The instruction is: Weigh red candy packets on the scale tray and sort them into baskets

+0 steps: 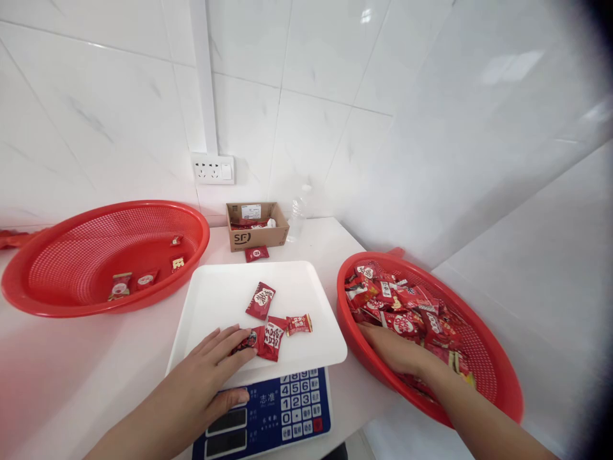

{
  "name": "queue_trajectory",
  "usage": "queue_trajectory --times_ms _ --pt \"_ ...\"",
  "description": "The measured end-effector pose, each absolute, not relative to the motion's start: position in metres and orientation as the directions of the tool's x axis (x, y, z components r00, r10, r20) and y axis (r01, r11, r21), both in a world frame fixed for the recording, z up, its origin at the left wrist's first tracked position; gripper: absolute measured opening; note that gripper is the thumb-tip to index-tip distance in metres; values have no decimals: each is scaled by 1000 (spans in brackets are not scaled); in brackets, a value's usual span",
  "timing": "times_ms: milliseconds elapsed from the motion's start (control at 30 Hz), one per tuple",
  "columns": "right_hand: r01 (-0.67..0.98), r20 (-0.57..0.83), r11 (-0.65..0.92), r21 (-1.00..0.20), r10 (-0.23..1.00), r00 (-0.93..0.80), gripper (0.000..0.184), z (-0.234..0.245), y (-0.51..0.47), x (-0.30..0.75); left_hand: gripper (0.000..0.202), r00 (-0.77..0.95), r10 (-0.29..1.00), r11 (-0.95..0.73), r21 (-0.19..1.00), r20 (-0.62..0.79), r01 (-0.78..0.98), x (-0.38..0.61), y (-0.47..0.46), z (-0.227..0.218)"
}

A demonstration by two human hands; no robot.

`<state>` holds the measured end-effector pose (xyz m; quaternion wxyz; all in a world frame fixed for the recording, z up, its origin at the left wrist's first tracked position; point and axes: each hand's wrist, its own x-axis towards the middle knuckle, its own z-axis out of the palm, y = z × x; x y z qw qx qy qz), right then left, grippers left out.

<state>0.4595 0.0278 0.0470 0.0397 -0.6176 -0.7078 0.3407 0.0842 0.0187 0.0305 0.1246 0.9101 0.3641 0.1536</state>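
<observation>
Weighing setup, candy going by hand onto a scale. Left hand lies flat and open on the front edge of the white tray, fingertips touching the nearest wrapped candy and gripping nothing. Its thumb rests on the scale face below.

Right hand is palm down inside the right basket, in the pile of red candies. Its fingers are partly buried, so I can't tell if it has hold of any.

There are four or so candies on the tray: one alone mid-tray, the rest bunched near the left fingertips.

Step, as I read it: picking from the full basket while the tray load is tended. A pick here would call for the fingers to pinch shut on a few wrappers and clear the basket rim, which sits just beside the tray edge.

Around: the left basket is nearly empty, with a few candies in it. A cardboard box sits at the wall with a loose candy in front of it and a clear bottle beside it. A wall socket is above, all on a white worktop. Nothing blocks the path from basket to tray. The left hand's weight on the tray may skew the reading.
</observation>
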Motion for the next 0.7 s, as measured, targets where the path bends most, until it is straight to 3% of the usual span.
queue_trajectory --times_ms 267,500,700 --pt "752 -436 -108 -650 864 -253 48 45 32 464 48 691 703 -702 322 169 635 86 21 27" --pt "498 -448 -278 -821 855 -263 47 54 29 457 48 706 690 -716 294 160 633 88 22 30" --pt "492 -476 -384 -781 877 -72 47 62 20 460 48 710 686 -717 311 158 624 88 23 29"
